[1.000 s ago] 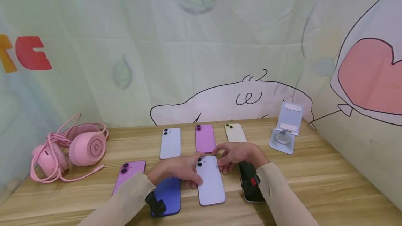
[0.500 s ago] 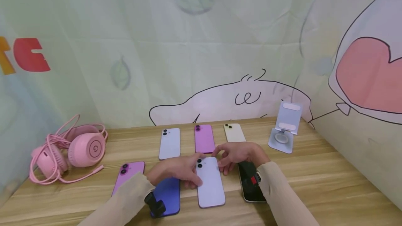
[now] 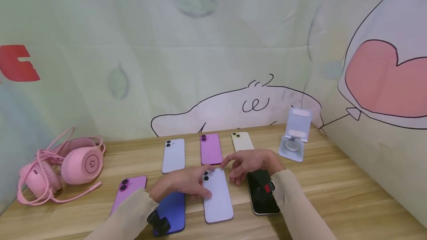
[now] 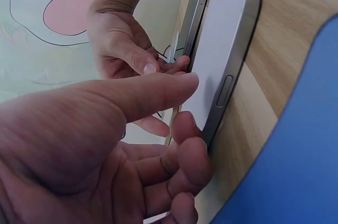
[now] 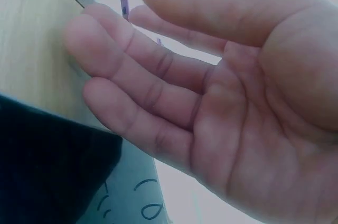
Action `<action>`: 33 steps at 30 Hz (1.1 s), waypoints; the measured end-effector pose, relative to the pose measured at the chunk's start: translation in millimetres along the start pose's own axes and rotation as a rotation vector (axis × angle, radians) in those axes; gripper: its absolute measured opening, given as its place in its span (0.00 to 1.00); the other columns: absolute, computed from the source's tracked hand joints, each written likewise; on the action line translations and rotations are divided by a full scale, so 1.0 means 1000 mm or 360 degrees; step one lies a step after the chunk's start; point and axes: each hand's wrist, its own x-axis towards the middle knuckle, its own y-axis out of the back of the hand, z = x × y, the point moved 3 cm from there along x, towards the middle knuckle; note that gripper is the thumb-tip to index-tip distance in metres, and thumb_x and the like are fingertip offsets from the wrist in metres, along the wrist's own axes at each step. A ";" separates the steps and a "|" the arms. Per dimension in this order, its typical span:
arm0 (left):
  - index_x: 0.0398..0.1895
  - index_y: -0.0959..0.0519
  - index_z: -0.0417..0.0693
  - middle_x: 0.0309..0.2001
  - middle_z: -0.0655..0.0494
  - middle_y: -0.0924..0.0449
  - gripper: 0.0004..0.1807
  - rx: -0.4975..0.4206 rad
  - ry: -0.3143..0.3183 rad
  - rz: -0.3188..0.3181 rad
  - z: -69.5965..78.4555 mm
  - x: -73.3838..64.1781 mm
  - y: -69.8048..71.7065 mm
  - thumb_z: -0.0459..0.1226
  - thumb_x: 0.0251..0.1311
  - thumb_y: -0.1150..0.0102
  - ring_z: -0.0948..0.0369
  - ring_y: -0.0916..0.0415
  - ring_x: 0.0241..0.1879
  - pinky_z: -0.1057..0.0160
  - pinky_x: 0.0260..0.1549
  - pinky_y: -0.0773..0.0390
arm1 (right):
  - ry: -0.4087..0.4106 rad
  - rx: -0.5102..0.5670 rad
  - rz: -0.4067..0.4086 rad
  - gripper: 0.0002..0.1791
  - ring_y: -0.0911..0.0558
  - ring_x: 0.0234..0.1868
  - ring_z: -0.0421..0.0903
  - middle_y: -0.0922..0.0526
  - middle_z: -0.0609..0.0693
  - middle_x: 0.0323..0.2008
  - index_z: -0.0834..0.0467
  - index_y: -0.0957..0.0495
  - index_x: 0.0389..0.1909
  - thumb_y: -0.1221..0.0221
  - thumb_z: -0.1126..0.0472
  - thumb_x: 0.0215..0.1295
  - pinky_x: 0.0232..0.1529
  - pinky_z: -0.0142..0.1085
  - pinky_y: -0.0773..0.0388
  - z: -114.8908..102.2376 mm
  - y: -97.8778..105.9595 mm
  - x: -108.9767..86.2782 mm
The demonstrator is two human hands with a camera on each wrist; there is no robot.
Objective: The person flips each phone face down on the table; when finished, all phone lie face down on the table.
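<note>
A pale lavender smartphone (image 3: 218,199) lies camera side up in the middle of the front row on the wooden table. At its left edge is my left hand (image 3: 185,180), the index finger at the upper left corner and the thumb tip at the side. The left wrist view shows that thumb (image 4: 163,89) over the phone's edge. My right hand (image 3: 251,162) reaches the upper right corner with its index finger; its other fingers are loosely bent. Under the left wrist lies a blue smartphone (image 3: 173,210). Below the right wrist is a smartphone with a black screen (image 3: 263,195), partly covered.
Behind stand out a white phone (image 3: 173,156), a magenta phone (image 3: 211,149) and a cream phone (image 3: 242,142) in a row. A purple phone (image 3: 128,190) lies front left. Pink headphones (image 3: 83,164) with a looped cable rest far left. A folding phone stand (image 3: 298,123) is back right.
The pale lavender phone has slid slightly toward me, away from the magenta phone. Both hands stay at its upper corners. The head view has turned a little to the right.
</note>
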 end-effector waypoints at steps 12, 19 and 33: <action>0.65 0.30 0.46 0.20 0.55 0.24 0.32 0.0194 -0.0111 -0.0038 0.021 0.015 -0.004 0.39 0.58 0.29 0.61 0.29 0.17 0.65 0.23 0.34 | 0.0039 -0.0093 0.0061 0.21 0.16 0.37 0.47 0.15 0.54 0.40 0.59 0.28 0.64 0.44 0.66 0.72 0.45 0.39 0.20 0.010 0.013 -0.016; 0.63 0.27 0.45 0.24 0.56 0.23 0.30 0.0280 -0.0152 -0.0039 0.032 0.024 -0.009 0.40 0.59 0.29 0.63 0.28 0.20 0.66 0.25 0.31 | 0.0015 -0.0023 0.0107 0.19 0.16 0.36 0.49 0.15 0.56 0.38 0.58 0.26 0.63 0.43 0.66 0.72 0.43 0.40 0.20 0.017 0.021 -0.024; 0.65 0.29 0.46 0.21 0.57 0.23 0.32 0.0270 -0.0172 -0.0045 0.048 0.044 -0.018 0.41 0.58 0.29 0.61 0.28 0.19 0.65 0.24 0.32 | -0.0081 -0.0039 0.0283 0.19 0.17 0.35 0.49 0.17 0.54 0.34 0.55 0.23 0.60 0.43 0.66 0.70 0.40 0.40 0.20 0.029 0.033 -0.042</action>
